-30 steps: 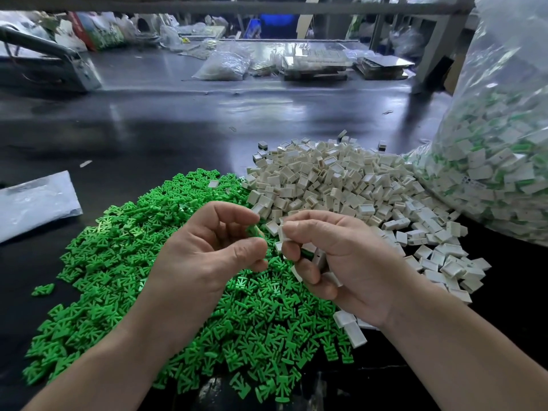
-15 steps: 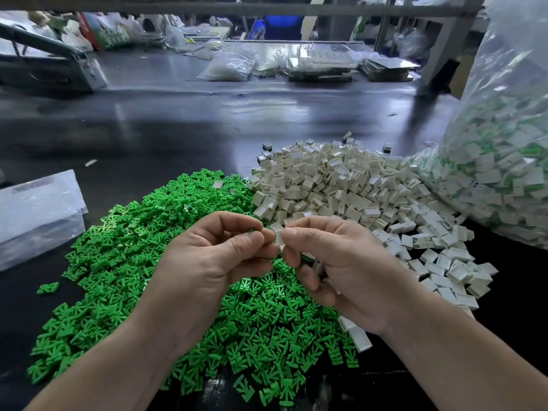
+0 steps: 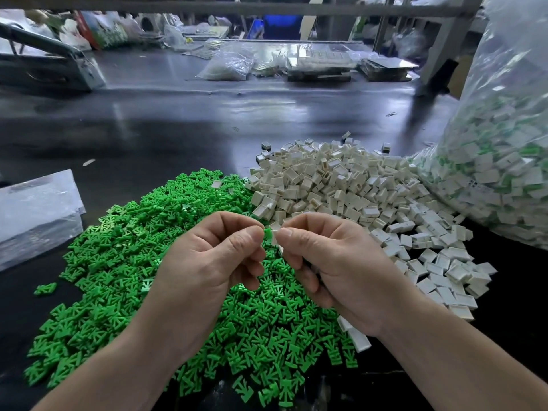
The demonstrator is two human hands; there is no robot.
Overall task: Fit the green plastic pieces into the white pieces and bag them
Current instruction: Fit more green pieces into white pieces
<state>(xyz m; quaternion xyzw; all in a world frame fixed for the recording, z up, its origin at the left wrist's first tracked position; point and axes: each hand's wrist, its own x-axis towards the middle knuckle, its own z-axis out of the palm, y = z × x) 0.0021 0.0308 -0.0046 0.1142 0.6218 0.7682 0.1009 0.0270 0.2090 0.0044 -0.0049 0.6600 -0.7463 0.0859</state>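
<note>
Both hands are raised a little above the dark table (image 3: 178,129), close to each other, over the place where the two heaps meet. The left hand (image 3: 213,262) pinches one green piece (image 3: 268,233) between the thumb and the index finger, and its other fingers are curled toward the palm. The right hand (image 3: 338,271) pinches a white piece (image 3: 275,237) in the same way, with thumb and index finger, and the remaining fingers are bent; I cannot tell if they keep something more inside. The green piece touches the white piece at the fingertips, but how deep it sits in it is hidden. Under the hands and to the left lies the pile of green pieces (image 3: 118,277), and beside it, to the right and further back, the pile of white pieces (image 3: 341,185); the two piles touch. At the right edge stands a large clear bag (image 3: 504,149) filled with white pieces that show green. At the left edge lie flat clear bags (image 3: 35,215).
</note>
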